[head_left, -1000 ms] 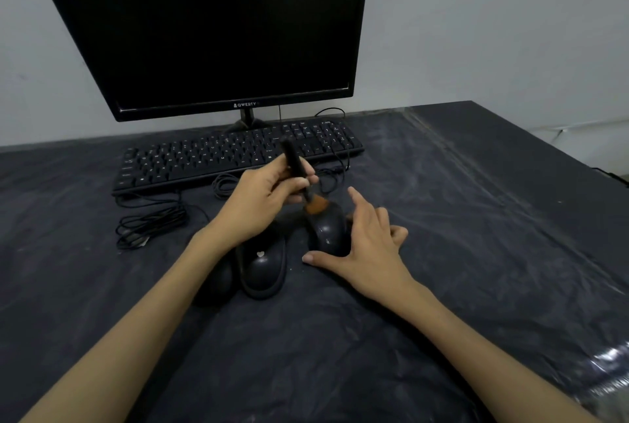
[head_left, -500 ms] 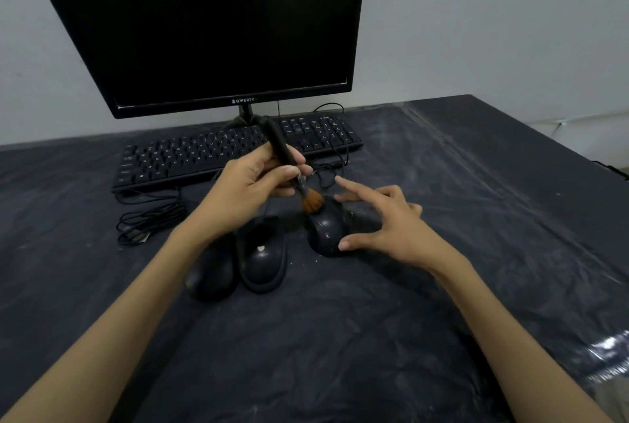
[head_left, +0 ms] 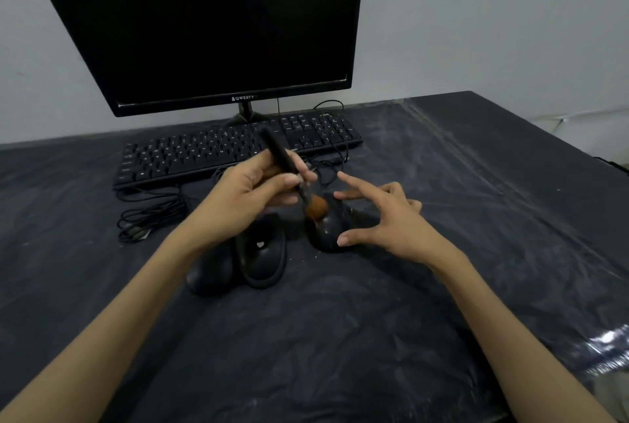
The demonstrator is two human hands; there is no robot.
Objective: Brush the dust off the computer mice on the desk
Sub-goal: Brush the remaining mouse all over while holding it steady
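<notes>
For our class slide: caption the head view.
Left hand dusts rightmost black mouse with brown-bristled brush; right hand steadies it.

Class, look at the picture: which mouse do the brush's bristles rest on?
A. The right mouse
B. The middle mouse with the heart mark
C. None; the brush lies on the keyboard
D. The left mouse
A: the left hand holds the brush with its orange bristles on the right mouse, which the right hand steadies.
</notes>
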